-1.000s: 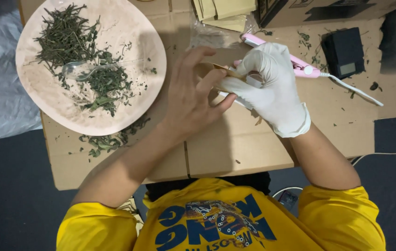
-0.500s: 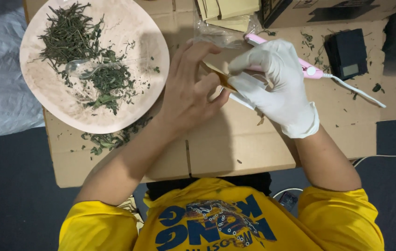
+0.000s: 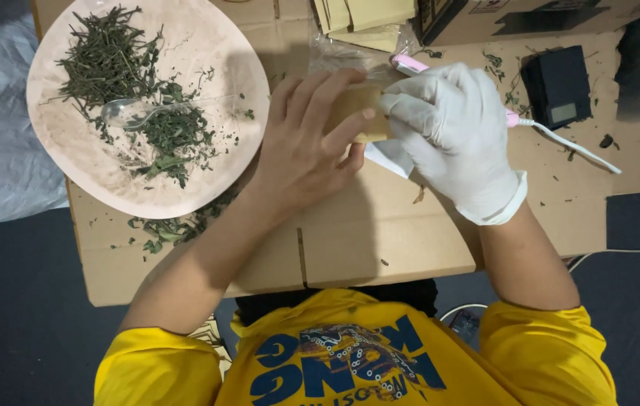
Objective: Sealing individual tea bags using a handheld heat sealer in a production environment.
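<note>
Small brown paper packet (image 3: 360,113), long axis left-right, in the grip of bare left hand (image 3: 306,146) and gloved right hand (image 3: 451,131).

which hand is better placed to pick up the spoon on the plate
Left, probably: the left hand sits beside the plate holding the spoon, while the gloved right hand is beyond the packet.

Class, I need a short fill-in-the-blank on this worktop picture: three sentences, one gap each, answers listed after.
1. The right hand wears a white ____.
2. The dried green leaves lie mostly on a round ____.
3. Both the left hand and the right hand hold a small ____ paper packet.

Missing words: glove; plate; brown
</note>
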